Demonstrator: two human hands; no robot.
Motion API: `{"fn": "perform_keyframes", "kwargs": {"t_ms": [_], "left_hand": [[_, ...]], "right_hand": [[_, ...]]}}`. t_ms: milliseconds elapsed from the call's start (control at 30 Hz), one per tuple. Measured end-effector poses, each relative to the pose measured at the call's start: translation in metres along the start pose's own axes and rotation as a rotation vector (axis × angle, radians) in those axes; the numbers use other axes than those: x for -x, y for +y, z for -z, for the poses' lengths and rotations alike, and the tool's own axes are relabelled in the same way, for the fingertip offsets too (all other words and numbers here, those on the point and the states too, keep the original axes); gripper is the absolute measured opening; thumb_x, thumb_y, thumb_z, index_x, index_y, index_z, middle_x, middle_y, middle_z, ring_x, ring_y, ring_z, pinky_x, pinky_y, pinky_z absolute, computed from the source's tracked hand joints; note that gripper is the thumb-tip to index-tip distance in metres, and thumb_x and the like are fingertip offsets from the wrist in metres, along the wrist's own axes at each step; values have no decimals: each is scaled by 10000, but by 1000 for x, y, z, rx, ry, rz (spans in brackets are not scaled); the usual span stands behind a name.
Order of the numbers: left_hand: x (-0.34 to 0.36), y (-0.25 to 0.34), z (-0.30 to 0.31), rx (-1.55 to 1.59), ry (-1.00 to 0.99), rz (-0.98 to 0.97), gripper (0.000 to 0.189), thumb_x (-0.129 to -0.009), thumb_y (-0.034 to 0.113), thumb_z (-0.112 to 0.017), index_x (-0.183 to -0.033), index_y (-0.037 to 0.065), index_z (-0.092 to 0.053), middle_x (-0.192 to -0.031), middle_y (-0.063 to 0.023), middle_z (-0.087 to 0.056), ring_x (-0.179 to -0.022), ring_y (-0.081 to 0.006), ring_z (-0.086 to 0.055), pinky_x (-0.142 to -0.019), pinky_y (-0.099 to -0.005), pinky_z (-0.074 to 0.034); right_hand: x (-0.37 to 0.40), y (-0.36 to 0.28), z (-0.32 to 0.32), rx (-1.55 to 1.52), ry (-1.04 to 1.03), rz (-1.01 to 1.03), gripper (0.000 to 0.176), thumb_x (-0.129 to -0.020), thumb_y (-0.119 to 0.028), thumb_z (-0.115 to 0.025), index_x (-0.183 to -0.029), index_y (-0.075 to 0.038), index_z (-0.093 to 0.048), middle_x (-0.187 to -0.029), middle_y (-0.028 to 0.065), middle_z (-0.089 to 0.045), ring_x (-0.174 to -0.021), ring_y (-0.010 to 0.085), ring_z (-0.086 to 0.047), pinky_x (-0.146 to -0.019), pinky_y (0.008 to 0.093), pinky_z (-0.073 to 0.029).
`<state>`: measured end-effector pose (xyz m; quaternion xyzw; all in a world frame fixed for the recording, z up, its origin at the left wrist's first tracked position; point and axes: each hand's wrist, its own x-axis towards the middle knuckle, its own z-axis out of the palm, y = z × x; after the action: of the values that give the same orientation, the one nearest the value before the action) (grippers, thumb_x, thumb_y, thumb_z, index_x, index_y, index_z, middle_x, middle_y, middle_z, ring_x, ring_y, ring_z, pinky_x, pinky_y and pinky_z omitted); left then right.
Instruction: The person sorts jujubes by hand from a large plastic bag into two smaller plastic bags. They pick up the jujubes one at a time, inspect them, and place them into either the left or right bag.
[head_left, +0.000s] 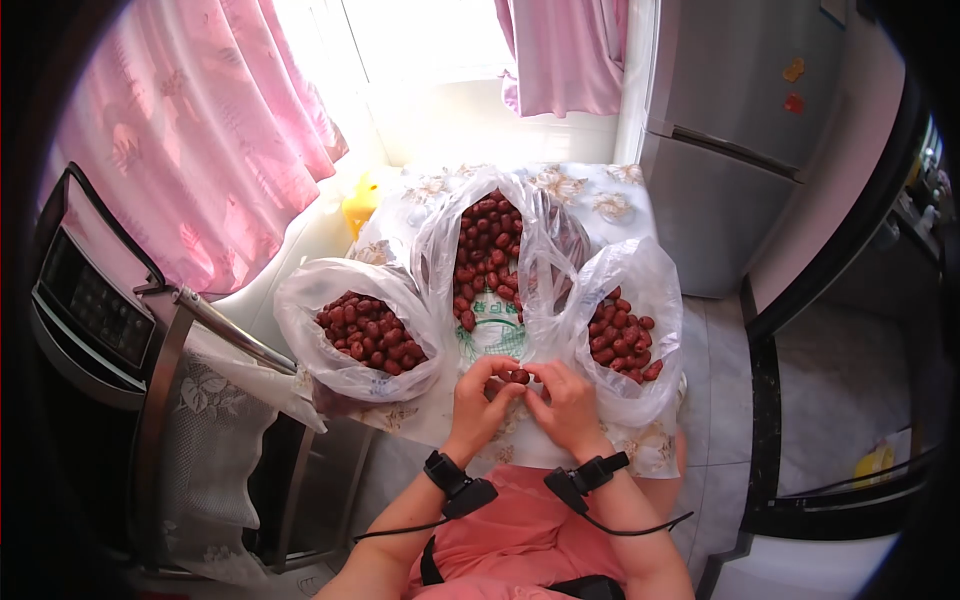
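One dark red jujube (519, 376) is pinched between the fingertips of my left hand (478, 405) and my right hand (566, 405), just in front of the table's near edge. Beyond them, a large open plastic bag (433, 240) holds many jujubes (487, 240), with green print showing near its mouth. To the left stands a clear bag (300, 310) with a heap of jujubes (370, 335). A third bag (660, 290) sits to the right, with more jujubes (622, 340) inside. Black straps with small devices are on both wrists.
The table wears a floral cloth (612, 207). A yellow object (360, 203) is at its back left, near pink curtains (190, 130). A grey refrigerator (720, 190) stands at the back right. On the left is a dark appliance (95, 300) on a stand with a metal bar (235, 330).
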<state>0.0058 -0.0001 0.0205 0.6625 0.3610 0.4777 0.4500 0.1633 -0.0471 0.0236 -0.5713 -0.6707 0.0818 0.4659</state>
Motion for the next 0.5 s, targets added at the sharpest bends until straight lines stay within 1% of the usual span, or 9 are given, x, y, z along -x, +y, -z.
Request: {"fn": "perform_keyframes", "kwargs": {"t_ms": [100,233,300,433,500], "left_hand": [[0,-3,-1,77,2,28,275,-843,-35,-758,-1100,20,-676,-947,-33,-733,-804,-106,-695,-720,-240,-551],[2,-1,1,47,-11,78,256,-844,-22,-762,-1081,24,-677,-937,-25,-725,-772,-93,-678,-699,-237,-542],[3,-3,2,41,-1,133,220,-845,-12,-757,-1047,19,-677,-930,-25,-720,-740,-85,-655,-677,-236,-528],[4,0,1,-10,9,104,176,-851,-9,-739,-1013,11,-672,-905,-29,-711,-718,-81,-638,-657,-234,-512],[4,1,1,-38,39,36,158,-852,-8,-725,-999,7,-668,-876,-30,-699,-693,-82,-625,-636,-239,-498]], "right_hand": [[0,0,1,10,-8,-6,268,-824,-93,-755,-1086,-86,-699,-901,74,-649,-667,243,-660,-604,375,-521],[-1,-2,3,8,-26,-2,233,-825,-97,-753,-1052,-79,-703,-894,76,-646,-680,257,-662,-609,380,-518],[-1,-4,4,6,-81,-32,212,-826,-129,-756,-1020,-81,-687,-919,91,-636,-826,320,-670,-705,432,-530],[0,-5,5,18,-84,-44,196,-829,-131,-757,-1005,-79,-689,-920,89,-638,-844,317,-670,-720,431,-530],[0,-6,6,23,-91,-40,187,-833,-132,-757,-1000,-80,-693,-922,88,-641,-849,315,-672,-724,427,-530]]}}
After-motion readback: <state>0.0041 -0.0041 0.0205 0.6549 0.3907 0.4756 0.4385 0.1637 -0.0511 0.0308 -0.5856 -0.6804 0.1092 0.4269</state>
